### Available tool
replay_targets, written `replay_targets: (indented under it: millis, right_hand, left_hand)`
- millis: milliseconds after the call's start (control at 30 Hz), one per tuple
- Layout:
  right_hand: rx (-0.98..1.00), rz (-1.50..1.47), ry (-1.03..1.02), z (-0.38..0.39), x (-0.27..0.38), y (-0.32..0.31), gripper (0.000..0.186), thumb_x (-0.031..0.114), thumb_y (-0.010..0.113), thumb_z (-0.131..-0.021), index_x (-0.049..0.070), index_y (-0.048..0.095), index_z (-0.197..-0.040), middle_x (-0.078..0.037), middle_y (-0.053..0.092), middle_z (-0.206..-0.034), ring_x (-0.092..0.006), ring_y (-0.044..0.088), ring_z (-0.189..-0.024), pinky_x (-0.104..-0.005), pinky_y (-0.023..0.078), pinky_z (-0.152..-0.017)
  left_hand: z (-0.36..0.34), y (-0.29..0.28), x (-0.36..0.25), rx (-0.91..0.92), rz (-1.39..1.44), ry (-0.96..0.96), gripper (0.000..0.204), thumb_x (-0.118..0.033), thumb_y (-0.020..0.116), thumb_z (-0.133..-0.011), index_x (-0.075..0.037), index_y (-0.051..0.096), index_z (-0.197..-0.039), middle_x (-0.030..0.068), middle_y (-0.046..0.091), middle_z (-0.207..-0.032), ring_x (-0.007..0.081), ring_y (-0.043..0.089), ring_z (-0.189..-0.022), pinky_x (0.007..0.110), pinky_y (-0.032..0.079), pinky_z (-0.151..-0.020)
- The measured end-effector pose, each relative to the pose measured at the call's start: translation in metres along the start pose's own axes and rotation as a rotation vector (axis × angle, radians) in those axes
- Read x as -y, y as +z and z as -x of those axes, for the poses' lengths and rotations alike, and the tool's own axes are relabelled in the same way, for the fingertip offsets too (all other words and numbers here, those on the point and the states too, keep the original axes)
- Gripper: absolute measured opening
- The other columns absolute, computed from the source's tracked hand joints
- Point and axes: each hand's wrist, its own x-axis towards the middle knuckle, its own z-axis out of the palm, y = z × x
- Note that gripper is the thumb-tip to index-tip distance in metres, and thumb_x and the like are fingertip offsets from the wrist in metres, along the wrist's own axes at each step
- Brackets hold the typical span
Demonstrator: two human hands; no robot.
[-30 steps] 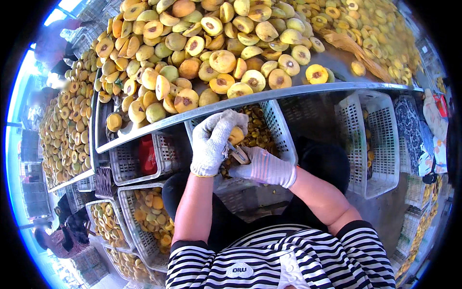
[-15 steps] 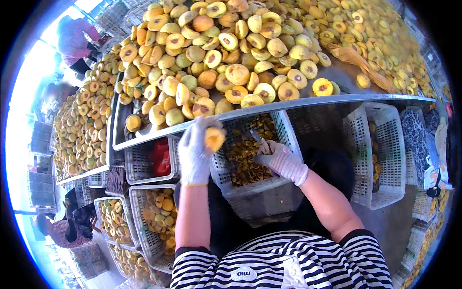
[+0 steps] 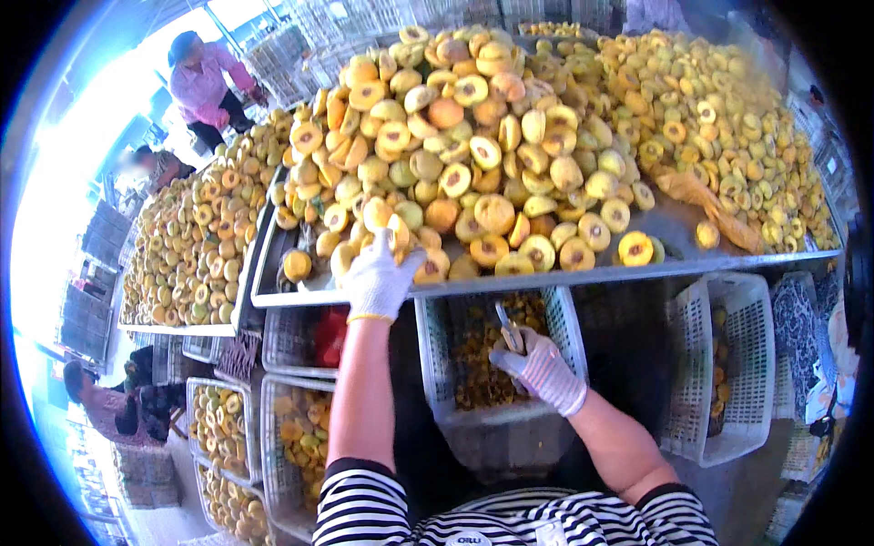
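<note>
Halved yellow peaches (image 3: pixel 494 215) are heaped on the metal-rimmed table (image 3: pixel 564 277), many with brown pit centres facing up. My left hand (image 3: pixel 378 280), in a whitish knit glove, reaches over the front rim into the heap. Its fingers are apart, and the fingertips lie against peach halves at the heap's near edge. Lower and to the right, my gloved right hand (image 3: pixel 549 371) is closed around a pliers-like metal tool (image 3: pixel 510 333), whose exact kind is unclear. That hand hovers over a white crate (image 3: pixel 437 364) containing small yellow-brown pieces.
Peach-filled crates (image 3: pixel 296 432) stand at lower left, beneath a crate with something red (image 3: pixel 330 337). Another white crate (image 3: pixel 742 364) stands at right. A second heap (image 3: pixel 196 259) lies on the left table. Co-workers (image 3: pixel 208 86) are at far left. Orange-brown cloth-like material (image 3: pixel 710 211) lies on the table.
My left hand has moved from over the rim, where it held a peach half, up into the heap. My right hand keeps the tool over the crate. The view has tilted upward.
</note>
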Motion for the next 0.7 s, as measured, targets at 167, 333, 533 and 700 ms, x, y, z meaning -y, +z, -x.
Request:
replay_targets:
  millis: [167,333,533,700]
  right_hand:
    - [0.021,-0.375,0.161,-0.01,0.019,-0.008,0.036,0.04,0.072,-0.085,0.008,0.06,-0.097,-0.001,0.057,-0.066,-0.0088,0.051,-0.047,-0.0244,0.04,-0.044]
    - [0.016,-0.706,0.18,-0.016,0.025,-0.025,0.042,0.04,0.071,-0.084,0.007,0.057,-0.105,-0.002,0.057,-0.068,-0.0075,0.048,-0.042,-0.0196,0.035,-0.036]
    - [-0.034,-0.763,0.093,-0.018,0.018,-0.012,0.049,0.033,0.076,-0.078,0.004,0.056,-0.113,-0.001,0.059,-0.076,-0.0054,0.047,-0.043,-0.0195,0.034,-0.035]
    - [-0.268,0.105,-0.468,-0.023,0.014,0.006,0.044,0.037,0.075,-0.081,0.006,0.056,-0.107,-0.019,0.066,-0.085,-0.0403,0.065,-0.072,-0.0435,0.054,-0.068]
  left_hand:
    - [-0.045,0.025,0.011,-0.106,0.045,0.119,0.053,-0.043,0.065,-0.081,-0.012,0.059,-0.124,0.0183,0.069,-0.098,0.0332,0.067,-0.092,0.044,0.052,-0.079]
    - [0.035,0.002,-0.031,-0.207,0.339,0.662,0.048,-0.009,0.074,-0.073,-0.008,0.064,-0.119,0.0161,0.061,-0.121,0.0367,0.057,-0.111,0.042,0.047,-0.096]
    - [0.117,0.003,-0.056,0.111,1.441,0.324,0.064,-0.009,0.073,-0.081,0.001,0.044,-0.137,0.0153,0.052,-0.132,0.0277,0.048,-0.126,0.038,0.042,-0.104]
    - [0.098,0.042,-0.044,0.514,2.291,-0.516,0.044,-0.033,0.048,-0.101,0.0,0.048,-0.13,0.015,0.057,-0.126,0.0266,0.056,-0.115,0.04,0.047,-0.098]
